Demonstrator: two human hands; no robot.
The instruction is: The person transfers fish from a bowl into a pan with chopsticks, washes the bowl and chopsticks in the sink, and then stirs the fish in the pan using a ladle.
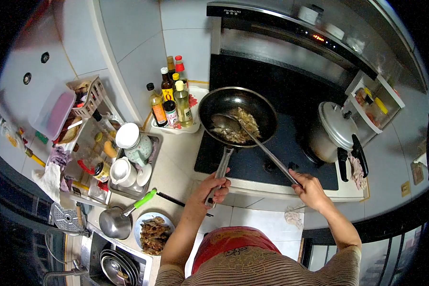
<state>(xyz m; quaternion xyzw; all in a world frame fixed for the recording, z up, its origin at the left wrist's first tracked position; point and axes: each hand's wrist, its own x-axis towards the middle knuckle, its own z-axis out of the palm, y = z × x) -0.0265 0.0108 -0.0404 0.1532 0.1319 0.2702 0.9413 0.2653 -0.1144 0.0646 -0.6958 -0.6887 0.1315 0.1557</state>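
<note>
My left hand (218, 189) is closed around the metal handle (222, 167) of a dark wok (238, 95). The wok sits on the black stovetop. In its bottom lie browned pieces (247, 121) that look like small fish, with some oil. A long-handled metal ladle (274, 157) is gripped near its end by my right hand (311, 191). Its rounded head rests among the pieces, at the left side of the wok; the exact shape of the head is hard to make out.
A pressure cooker (336, 128) stands right of the wok. Sauce bottles (181, 105) crowd a tray at the left. A plate of fried pieces (153, 233), a green-handled saucepan (115, 222), a tray of white pots (124, 172) and a sink (145, 262) fill the left side.
</note>
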